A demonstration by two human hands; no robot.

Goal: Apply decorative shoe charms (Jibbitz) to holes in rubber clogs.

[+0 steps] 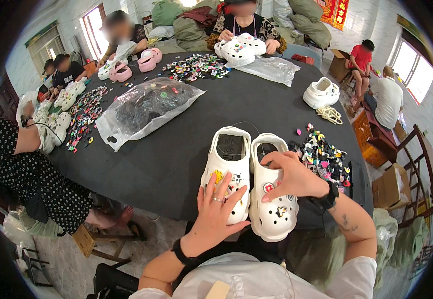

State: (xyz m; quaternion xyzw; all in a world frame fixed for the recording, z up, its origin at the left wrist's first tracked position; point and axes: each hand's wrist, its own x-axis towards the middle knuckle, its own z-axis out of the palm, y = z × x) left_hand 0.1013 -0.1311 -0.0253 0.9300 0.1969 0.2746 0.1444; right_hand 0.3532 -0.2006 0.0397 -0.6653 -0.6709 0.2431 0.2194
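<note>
Two white clogs stand side by side at the table's near edge, toes toward me. My left hand (217,207) lies with spread fingers over the front of the left clog (209,167), partly hiding a yellow charm (219,175) and other small charms. On the right clog (271,228), my right hand (293,175) grips the upper, its fingertips at the foot opening and its thumb on top. Near that thumb sits a round red flower charm (268,187). Closer to the toe is a black-and-white charm (280,211). Whatever the right fingers touch inside is hidden.
Loose colourful charms (323,157) lie right of the clogs. A clear plastic bag (146,112) rests on the dark table (176,159). A white clog (321,93) and cream cord (329,114) are at the right. Co-workers handle clogs around the far and left sides.
</note>
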